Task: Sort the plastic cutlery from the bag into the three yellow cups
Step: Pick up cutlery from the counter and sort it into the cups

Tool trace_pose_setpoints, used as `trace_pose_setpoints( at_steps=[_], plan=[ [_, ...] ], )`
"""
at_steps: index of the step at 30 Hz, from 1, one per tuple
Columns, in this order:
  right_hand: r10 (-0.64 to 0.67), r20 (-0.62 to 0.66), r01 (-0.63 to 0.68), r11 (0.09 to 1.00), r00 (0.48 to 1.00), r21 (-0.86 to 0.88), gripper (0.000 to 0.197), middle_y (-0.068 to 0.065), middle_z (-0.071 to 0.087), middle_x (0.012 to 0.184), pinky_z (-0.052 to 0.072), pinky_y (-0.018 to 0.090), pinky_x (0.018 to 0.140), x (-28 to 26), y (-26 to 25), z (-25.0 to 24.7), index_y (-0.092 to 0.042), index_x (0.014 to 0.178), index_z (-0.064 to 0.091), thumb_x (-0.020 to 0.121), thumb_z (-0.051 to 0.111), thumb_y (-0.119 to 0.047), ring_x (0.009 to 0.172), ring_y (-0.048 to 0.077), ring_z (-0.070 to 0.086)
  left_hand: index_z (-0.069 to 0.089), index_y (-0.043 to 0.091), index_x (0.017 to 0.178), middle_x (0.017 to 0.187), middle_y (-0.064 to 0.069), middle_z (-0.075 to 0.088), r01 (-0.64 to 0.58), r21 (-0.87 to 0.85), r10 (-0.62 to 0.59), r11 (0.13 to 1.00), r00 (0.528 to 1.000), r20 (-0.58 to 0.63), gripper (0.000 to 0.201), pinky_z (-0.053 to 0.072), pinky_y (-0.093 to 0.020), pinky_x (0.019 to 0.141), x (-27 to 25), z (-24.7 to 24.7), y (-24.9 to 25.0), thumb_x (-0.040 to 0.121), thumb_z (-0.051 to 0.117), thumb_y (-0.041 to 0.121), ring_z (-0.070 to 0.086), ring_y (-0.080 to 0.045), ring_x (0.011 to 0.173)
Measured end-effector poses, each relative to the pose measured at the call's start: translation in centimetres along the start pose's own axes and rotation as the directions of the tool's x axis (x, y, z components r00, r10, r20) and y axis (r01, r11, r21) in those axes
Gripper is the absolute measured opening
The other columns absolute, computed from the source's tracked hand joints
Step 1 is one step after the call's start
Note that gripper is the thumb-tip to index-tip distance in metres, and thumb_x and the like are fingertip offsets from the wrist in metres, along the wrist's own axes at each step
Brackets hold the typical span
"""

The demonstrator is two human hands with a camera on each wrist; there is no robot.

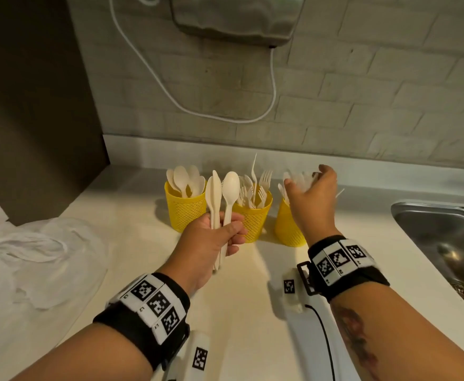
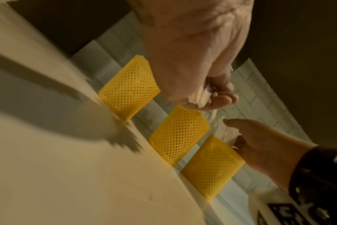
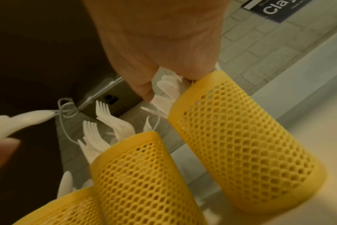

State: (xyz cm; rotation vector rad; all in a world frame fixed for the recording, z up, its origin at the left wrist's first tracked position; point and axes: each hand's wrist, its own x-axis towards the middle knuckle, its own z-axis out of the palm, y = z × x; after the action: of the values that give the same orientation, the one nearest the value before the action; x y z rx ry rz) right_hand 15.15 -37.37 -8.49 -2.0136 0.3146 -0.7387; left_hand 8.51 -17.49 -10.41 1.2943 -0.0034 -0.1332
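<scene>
Three yellow mesh cups stand in a row near the wall. The left cup (image 1: 184, 211) (image 2: 129, 88) holds spoons, the middle cup (image 1: 253, 219) (image 3: 140, 175) forks, and the right cup (image 1: 288, 229) (image 3: 240, 144) knives. My left hand (image 1: 221, 232) (image 2: 212, 94) grips a small bundle of white cutlery (image 1: 221, 199) upright in front of the left and middle cups; a spoon and a knife show in it. My right hand (image 1: 307, 182) (image 3: 169, 82) is over the right cup, thumb and fingers curled round the tops of the white knives (image 3: 167, 86).
A crumpled clear plastic bag (image 1: 41, 251) lies on the white counter (image 1: 132, 221) at the left. A steel sink (image 1: 445, 237) is at the right. A brick wall with a white cable (image 1: 170, 92) rises behind the cups. A dark panel (image 1: 33, 105) stands at the left.
</scene>
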Motion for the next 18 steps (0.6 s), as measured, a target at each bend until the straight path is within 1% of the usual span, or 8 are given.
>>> trace_pose_setpoints(
  at_steps=[3,6,9,12,14,15,16,18],
  plan=[
    [-0.273,-0.15,0.26,0.96,0.95,-0.102,0.069,0.012,0.044,0.137,0.038,0.036,0.109,-1.8,-1.9,-0.7,-0.005,0.139,0.039,0.084,0.07,-0.034,0.128,0.024,0.042,0.064,0.011,0.095,0.069,-0.002,0.065,-0.059,0.053,0.06,0.997,0.998,-0.008,0.011,0.045,-0.021,0.054,0.2,0.2,-0.2,0.091,0.062,0.001,0.059,-0.009,0.059],
    [-0.443,-0.083,0.436,0.895,0.892,-0.091,0.037,0.001,0.055,0.107,0.048,0.033,0.088,-5.1,-4.6,-0.6,-0.012,0.111,0.057,0.084,0.068,-0.035,0.1,0.018,0.053,0.058,0.012,0.093,0.07,-0.001,0.058,-0.11,0.068,0.112,0.992,0.993,-0.028,0.011,0.041,-0.018,0.052,0.4,0.7,-0.3,0.093,0.059,0.0,0.05,-0.01,0.06],
    [-0.369,0.365,0.426,0.901,0.855,-0.087,0.018,-0.008,0.058,0.082,0.047,0.03,0.065,-9.0,-6.2,0.6,-0.022,0.085,0.065,0.086,0.068,-0.039,0.077,0.012,0.055,0.06,0.013,0.097,0.07,0.0,0.064,-0.054,-0.019,0.052,0.998,0.997,-0.057,0.024,0.038,-0.017,0.05,0.5,1.7,0.2,0.104,0.037,0.013,0.051,-0.014,0.065],
    [-0.325,0.428,0.368,0.93,0.843,-0.019,0.016,-0.006,0.061,0.078,0.044,0.026,0.059,-10.7,-6.2,1.8,-0.022,0.079,0.066,0.087,0.069,-0.035,0.072,0.01,0.056,0.063,0.016,0.093,0.068,0.003,0.075,0.011,-0.116,-0.013,0.993,1.0,-0.022,0.044,0.045,-0.019,0.051,0.3,1.7,0.7,0.105,0.022,0.026,0.067,-0.008,0.063],
    [-0.269,0.431,0.304,0.953,0.861,-0.013,0.012,-0.006,0.063,0.079,0.042,0.024,0.059,-10.5,-6.3,2.1,-0.023,0.079,0.067,0.088,0.067,-0.031,0.073,0.009,0.056,0.063,0.004,0.111,0.092,-0.013,0.073,0.014,-0.096,-0.016,0.995,1.0,-0.018,0.047,0.057,-0.03,0.077,0.1,1.7,1.0,0.106,0.021,0.025,0.072,-0.019,0.079],
    [-0.231,0.455,0.273,0.961,0.86,-0.028,0.011,-0.006,0.064,0.08,0.043,0.025,0.06,-10.3,-6.4,2.1,-0.023,0.08,0.069,0.089,0.067,-0.03,0.074,0.009,0.058,0.059,-0.001,0.121,0.102,-0.018,0.067,0.035,-0.076,-0.037,0.996,0.999,-0.032,0.048,0.045,-0.045,0.096,0.1,1.5,0.9,0.106,0.02,0.024,0.069,-0.027,0.092],
    [-0.197,0.482,0.249,0.967,0.854,-0.047,0.011,-0.005,0.066,0.081,0.046,0.027,0.061,-10.2,-6.5,2.1,-0.022,0.081,0.069,0.089,0.066,-0.029,0.074,0.01,0.06,0.057,0.001,0.124,0.106,-0.018,0.067,0.048,-0.075,-0.05,0.996,0.998,-0.025,0.048,0.056,-0.036,0.084,0.2,1.4,0.9,0.106,0.019,0.025,0.067,-0.025,0.098],
    [-0.139,0.513,0.208,0.975,0.847,-0.08,0.012,-0.004,0.069,0.078,0.051,0.032,0.064,-10.1,-6.9,2.1,-0.022,0.079,0.068,0.089,0.066,-0.028,0.071,0.013,0.064,0.063,0.015,0.111,0.09,-0.007,0.076,0.069,-0.09,-0.07,0.994,0.997,-0.008,0.046,0.044,-0.024,0.063,0.7,1.0,0.1,0.105,0.018,0.027,0.072,-0.013,0.085]
  ],
)
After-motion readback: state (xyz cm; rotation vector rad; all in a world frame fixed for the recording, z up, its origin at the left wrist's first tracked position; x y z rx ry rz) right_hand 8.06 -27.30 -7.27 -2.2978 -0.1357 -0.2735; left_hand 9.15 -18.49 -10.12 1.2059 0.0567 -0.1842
